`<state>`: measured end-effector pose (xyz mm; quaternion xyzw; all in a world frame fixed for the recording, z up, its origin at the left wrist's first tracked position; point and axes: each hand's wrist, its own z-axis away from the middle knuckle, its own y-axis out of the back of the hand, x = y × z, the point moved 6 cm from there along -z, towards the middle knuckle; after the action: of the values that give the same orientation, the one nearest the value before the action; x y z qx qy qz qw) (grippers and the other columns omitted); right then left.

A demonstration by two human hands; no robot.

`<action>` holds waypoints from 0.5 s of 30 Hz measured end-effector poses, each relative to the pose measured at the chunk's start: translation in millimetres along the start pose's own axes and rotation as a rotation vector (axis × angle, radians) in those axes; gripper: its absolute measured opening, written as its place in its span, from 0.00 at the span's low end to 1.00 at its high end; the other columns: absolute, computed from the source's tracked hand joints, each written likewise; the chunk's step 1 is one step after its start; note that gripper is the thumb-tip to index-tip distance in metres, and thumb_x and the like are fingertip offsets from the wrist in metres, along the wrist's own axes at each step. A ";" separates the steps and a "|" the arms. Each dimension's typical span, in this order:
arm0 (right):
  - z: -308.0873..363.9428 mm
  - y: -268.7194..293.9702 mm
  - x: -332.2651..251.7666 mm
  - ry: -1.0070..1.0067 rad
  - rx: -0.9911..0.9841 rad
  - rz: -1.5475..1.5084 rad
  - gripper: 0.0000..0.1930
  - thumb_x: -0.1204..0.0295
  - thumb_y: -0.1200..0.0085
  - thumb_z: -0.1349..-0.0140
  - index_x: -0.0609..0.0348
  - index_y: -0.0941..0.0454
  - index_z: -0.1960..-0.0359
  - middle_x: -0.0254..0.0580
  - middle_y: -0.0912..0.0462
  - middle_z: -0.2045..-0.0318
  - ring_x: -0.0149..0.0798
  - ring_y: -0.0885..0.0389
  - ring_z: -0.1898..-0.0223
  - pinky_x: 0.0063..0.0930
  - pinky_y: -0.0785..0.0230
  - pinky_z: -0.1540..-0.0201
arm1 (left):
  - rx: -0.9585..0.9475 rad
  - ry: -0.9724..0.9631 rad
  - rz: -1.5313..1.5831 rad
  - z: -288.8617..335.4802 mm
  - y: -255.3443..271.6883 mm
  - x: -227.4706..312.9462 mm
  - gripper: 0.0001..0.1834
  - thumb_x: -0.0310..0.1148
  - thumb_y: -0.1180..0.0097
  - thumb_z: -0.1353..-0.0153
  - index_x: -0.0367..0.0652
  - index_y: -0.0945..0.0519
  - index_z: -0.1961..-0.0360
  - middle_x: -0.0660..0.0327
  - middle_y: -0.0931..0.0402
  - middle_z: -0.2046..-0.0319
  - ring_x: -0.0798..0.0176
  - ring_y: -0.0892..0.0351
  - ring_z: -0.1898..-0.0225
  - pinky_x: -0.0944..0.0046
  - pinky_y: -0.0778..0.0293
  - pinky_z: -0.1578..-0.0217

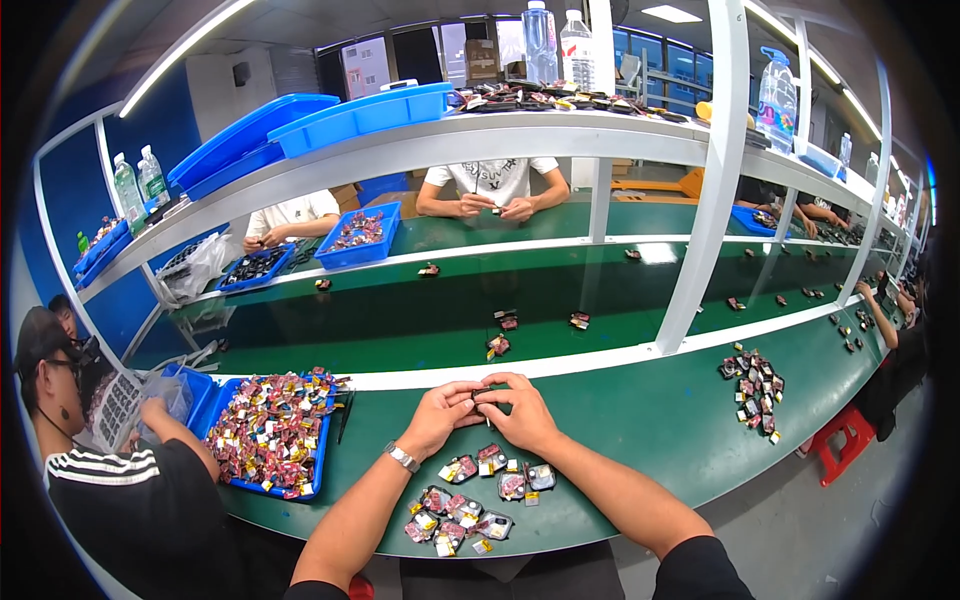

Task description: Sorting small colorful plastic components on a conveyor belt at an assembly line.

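Note:
Both hands meet over the green bench, their fingertips closed together on one small dark electronic part (pixel 478 398), mostly hidden by the fingers. My left hand (pixel 440 415), with a watch (pixel 403 457) at the wrist, pinches it from the left. From the right, my right hand (pixel 524 415) grips the same part. Just below the hands lies a loose group of small electronic assemblies (pixel 458 508), with dark cases, reddish boards and white-and-yellow pieces. Left of my left forearm, a blue tray (pixel 322 462) is heaped with similar parts.
Another pile of assemblies (pixel 752 390) sits to the right on the bench (pixel 620 425). Beyond a white rail, several parts lie on the dark green belt (pixel 420 312). White posts (pixel 708 180) hold an overhead shelf. A co-worker (pixel 120 480) is close at the left; others work opposite.

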<state>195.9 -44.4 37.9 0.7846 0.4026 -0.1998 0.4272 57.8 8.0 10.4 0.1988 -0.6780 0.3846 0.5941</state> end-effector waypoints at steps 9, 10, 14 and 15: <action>-0.7 4.2 -4.2 0.025 -0.003 0.014 0.08 0.72 0.38 0.46 0.53 0.15 0.64 0.40 0.23 0.48 0.48 0.30 0.42 0.38 0.36 0.39 | -0.002 0.002 0.014 -0.2 -0.6 0.9 0.18 0.22 0.52 0.33 0.30 0.30 0.42 0.51 0.24 0.50 0.59 0.21 0.49 0.60 0.21 0.47; -2.0 3.5 -4.4 0.024 -0.004 0.012 0.08 0.72 0.38 0.46 0.53 0.15 0.64 0.40 0.23 0.48 0.48 0.30 0.42 0.38 0.36 0.39 | -0.007 0.014 0.017 0.1 -1.0 0.2 0.18 0.22 0.52 0.33 0.30 0.30 0.42 0.50 0.24 0.50 0.59 0.21 0.49 0.60 0.21 0.47; -1.0 1.4 -11.3 0.085 -0.036 -0.015 0.09 0.71 0.38 0.47 0.55 0.16 0.63 0.41 0.25 0.46 0.48 0.31 0.42 0.39 0.37 0.39 | -0.023 -0.033 -0.003 -1.0 6.8 -3.1 0.18 0.23 0.52 0.32 0.30 0.30 0.42 0.51 0.25 0.48 0.59 0.21 0.49 0.60 0.21 0.47; -1.8 2.2 -10.6 0.088 -0.045 0.004 0.09 0.71 0.38 0.47 0.56 0.16 0.63 0.42 0.25 0.46 0.48 0.31 0.41 0.40 0.37 0.39 | -0.024 -0.035 -0.005 -1.8 4.5 -2.6 0.18 0.23 0.52 0.32 0.30 0.30 0.42 0.51 0.25 0.48 0.59 0.21 0.49 0.60 0.21 0.47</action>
<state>191.3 -48.5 47.0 0.7835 0.4238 -0.1551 0.4271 56.3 11.7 6.7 0.1999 -0.6922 0.3712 0.5857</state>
